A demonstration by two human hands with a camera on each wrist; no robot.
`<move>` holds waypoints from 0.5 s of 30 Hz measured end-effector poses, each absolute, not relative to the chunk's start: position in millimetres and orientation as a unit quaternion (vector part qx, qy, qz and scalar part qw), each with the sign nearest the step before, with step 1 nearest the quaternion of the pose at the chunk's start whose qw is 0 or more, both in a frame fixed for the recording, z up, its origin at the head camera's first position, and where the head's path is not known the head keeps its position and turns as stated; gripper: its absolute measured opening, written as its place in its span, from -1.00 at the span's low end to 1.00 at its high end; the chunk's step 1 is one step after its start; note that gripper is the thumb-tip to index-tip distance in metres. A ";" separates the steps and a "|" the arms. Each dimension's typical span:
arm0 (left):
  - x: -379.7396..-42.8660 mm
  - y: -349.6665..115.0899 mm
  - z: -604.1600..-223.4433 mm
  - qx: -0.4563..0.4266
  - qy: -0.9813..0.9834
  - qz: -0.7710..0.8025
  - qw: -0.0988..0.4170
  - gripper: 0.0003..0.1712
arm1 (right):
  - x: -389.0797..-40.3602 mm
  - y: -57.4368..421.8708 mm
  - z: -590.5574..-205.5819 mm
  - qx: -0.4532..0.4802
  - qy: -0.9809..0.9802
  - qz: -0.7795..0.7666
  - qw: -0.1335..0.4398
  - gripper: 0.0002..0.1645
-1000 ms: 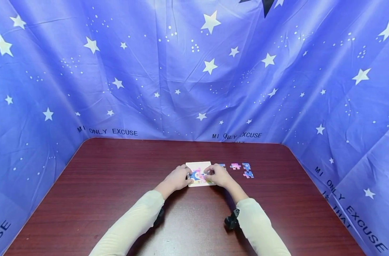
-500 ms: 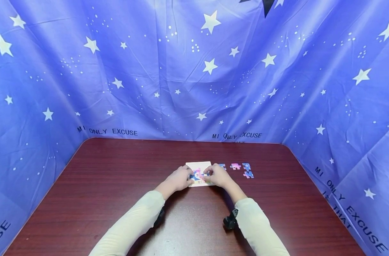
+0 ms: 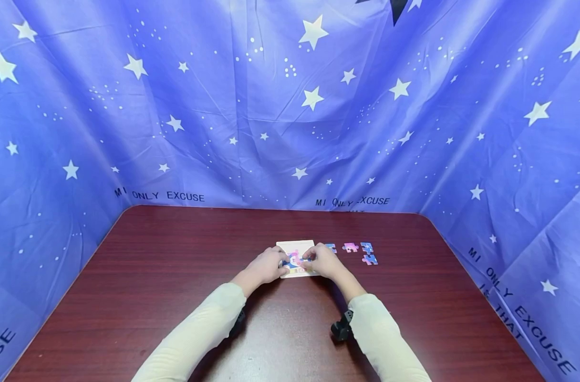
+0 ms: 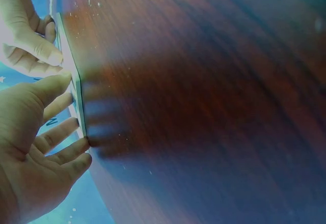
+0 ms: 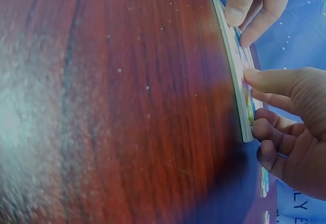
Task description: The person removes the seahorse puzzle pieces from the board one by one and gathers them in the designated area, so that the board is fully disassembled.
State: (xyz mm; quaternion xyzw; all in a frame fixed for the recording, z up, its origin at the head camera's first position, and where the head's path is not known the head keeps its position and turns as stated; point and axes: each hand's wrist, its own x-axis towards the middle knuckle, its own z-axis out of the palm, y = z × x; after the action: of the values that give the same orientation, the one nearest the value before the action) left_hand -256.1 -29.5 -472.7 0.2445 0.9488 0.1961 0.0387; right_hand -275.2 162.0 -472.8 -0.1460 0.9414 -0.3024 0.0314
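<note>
A white-framed jigsaw puzzle tray (image 3: pixel 295 244) lies on the table, its lower part filled with blue, pink and yellow picture pieces. My left hand (image 3: pixel 268 265) rests on the tray's left side, with the thumb near the front corner; in the left wrist view its other fingers spread along the tray edge (image 4: pixel 78 84). Over the right part of the tray, my right hand (image 3: pixel 324 261) pinches a puzzle piece between thumb and forefinger, low against the picture (image 5: pixel 247 63). The fingertips mostly hide that piece.
Right of the tray lie loose puzzle pieces: a pink one (image 3: pixel 350 247), a blue one (image 3: pixel 367 248) and a blue-pink one (image 3: pixel 370 259). Another blue piece (image 3: pixel 332 248) shows partly behind my right hand. A starry blue curtain (image 3: pixel 290 132) surrounds the brown table (image 3: pixel 175 318).
My right hand shifts slightly left over the tray, with thumb and forefinger still at the picture. The left hand moves slightly inward over the tray's edge. The loose pieces stay put.
</note>
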 end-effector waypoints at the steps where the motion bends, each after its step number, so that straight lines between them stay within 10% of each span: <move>1: -256.4 -29.4 -472.8 0.243 0.949 0.198 0.039 -0.68 | -275.3 161.5 -473.0 -0.142 0.941 -0.304 0.032 -0.82; 15: -255.5 -27.8 -472.3 0.244 0.948 0.200 0.035 -0.71 | -275.3 158.7 -475.3 -0.105 0.935 -0.335 0.042 -0.85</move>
State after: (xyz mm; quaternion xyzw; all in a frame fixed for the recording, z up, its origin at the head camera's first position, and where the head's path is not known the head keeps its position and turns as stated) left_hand -255.5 -27.8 -472.3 0.2440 0.9484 0.1996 0.0345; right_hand -275.3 158.7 -475.3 -0.1054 0.9355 -0.3347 0.0424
